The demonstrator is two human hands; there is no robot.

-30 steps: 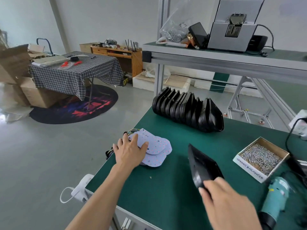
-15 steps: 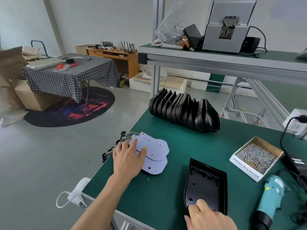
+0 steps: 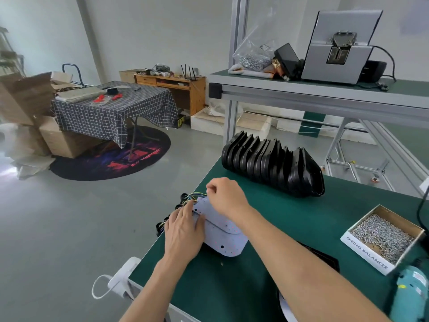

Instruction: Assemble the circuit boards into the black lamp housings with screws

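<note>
Pressing flat, the left hand (image 3: 183, 231) steadies the pale rounded circuit boards (image 3: 222, 238); just beyond, the right hand (image 3: 226, 196) pinches their thin coloured wires (image 3: 196, 195).

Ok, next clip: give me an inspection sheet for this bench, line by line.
Surface: green bench mat, bare in the middle.
Job's things: white circuit boards stacked at the left edge; row of black lamp housings standing on edge at the back; one housing flat under the right forearm; box of screws on the right.
Clutter: teal electric screwdriver at the lower right.
Hands: left hand rests flat on the boards; right hand pinches the coloured wires.
Cables: black cord at the right edge; white cord hanging off the front-left corner.
Surroundings: upper shelf carrying a grey machine; checked-cloth table and cardboard boxes behind.
</note>
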